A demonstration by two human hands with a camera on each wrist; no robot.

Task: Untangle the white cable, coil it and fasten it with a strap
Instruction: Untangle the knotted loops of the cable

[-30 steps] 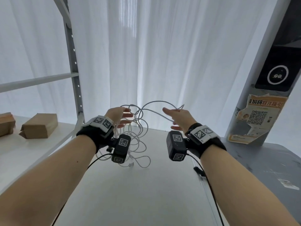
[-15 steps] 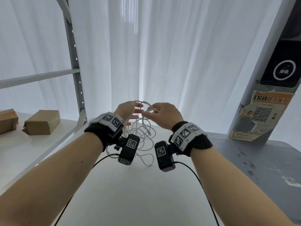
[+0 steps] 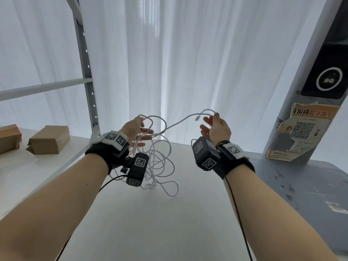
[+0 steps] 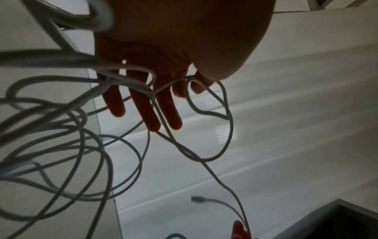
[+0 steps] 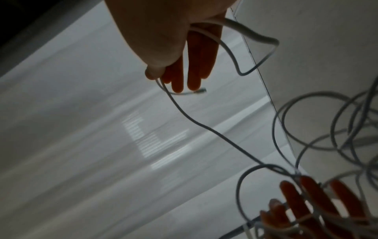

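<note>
The white cable (image 3: 177, 123) is a loose tangle hanging from my left hand (image 3: 146, 127) down to the white tabletop (image 3: 150, 223). In the left wrist view several strands cross the left hand (image 4: 163, 64) at the base of its straight fingers, and the thumb pins one loop (image 4: 229, 129) against the index finger. My right hand (image 3: 211, 117) is raised to the right and pinches the cable close to its free end. The connector (image 5: 201, 91) sticks out just past the right hand (image 5: 163, 32). One strand runs between the two hands. No strap is in view.
Brown cardboard boxes (image 3: 49, 140) sit on the shelf at the left beside a grey metal rack post (image 3: 88, 81). A grey pillar with a QR poster (image 3: 303, 132) stands at the right above a scuffed grey surface (image 3: 310, 185). White curtains hang behind.
Half a second ago both hands met at the tangle. Now the right hand has drawn the cable's end up and to the right, and the hands are apart.
</note>
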